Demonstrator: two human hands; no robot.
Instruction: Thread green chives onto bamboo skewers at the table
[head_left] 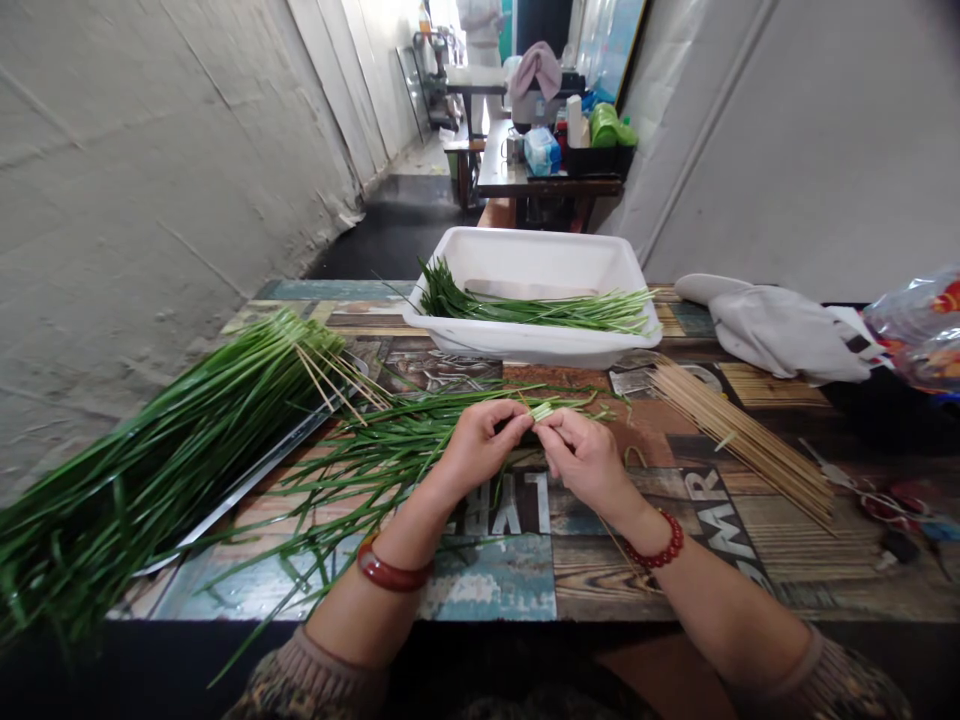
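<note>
Both my hands are closed and meet over the middle of the table. In a pinch, my left hand grips the pale stem ends of a small bunch of garlic chives. My right hand presses its fingertips against the same stems. A thin bamboo skewer seems to run through that grip, its lower part showing below the right wrist; the fingers hide its middle. Loose chive leaves trail leftward from the bunch across the table. Whether the skewer pierces the stems, I cannot tell.
A large chive pile lies left beside a metal edge, several skewers on it. A white tub behind holds more chives. To the right are a skewer bundle, a grey cap and scissors. A person stands far back.
</note>
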